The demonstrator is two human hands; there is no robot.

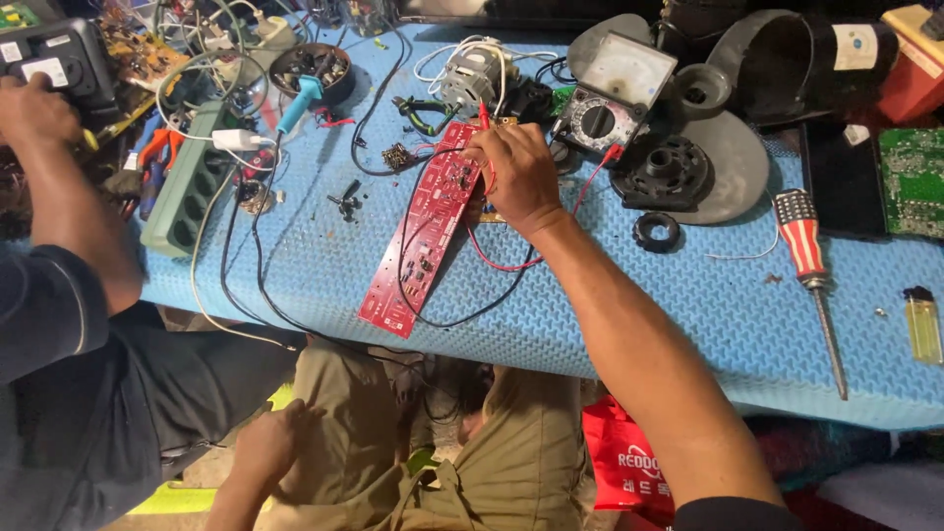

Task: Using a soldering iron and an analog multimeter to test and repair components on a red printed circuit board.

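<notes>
Red and long, a circuit board (425,228) lies slanted on the blue foam mat (629,305), its far end under the person's right hand (513,177). That hand comes in from 5 o'clock and is closed around a thin red probe (485,138), whose tip touches the board's upper end at about 11 o'clock from the knuckles. Red and black leads (492,264) loop from under the hand, across the mat, toward the meter.

The left hand (270,444) is down at 7 o'clock, well apart from the board, resting with loose, spread fingers on the olive trouser leg (344,423); it holds nothing.

At 1 o'clock from the right hand sits a dial meter (612,93) with a pale face, just beside black plastic fan parts (688,167). A small motor (470,79) lies at 12 o'clock. Further out at 3 o'clock lie a striped-handled screwdriver (808,265) and a yellow lighter (922,324).

Another person's arm (59,197) reaches up the left edge at 9 o'clock, the hand on a dark device (54,54), beside a green power strip (192,187).
</notes>
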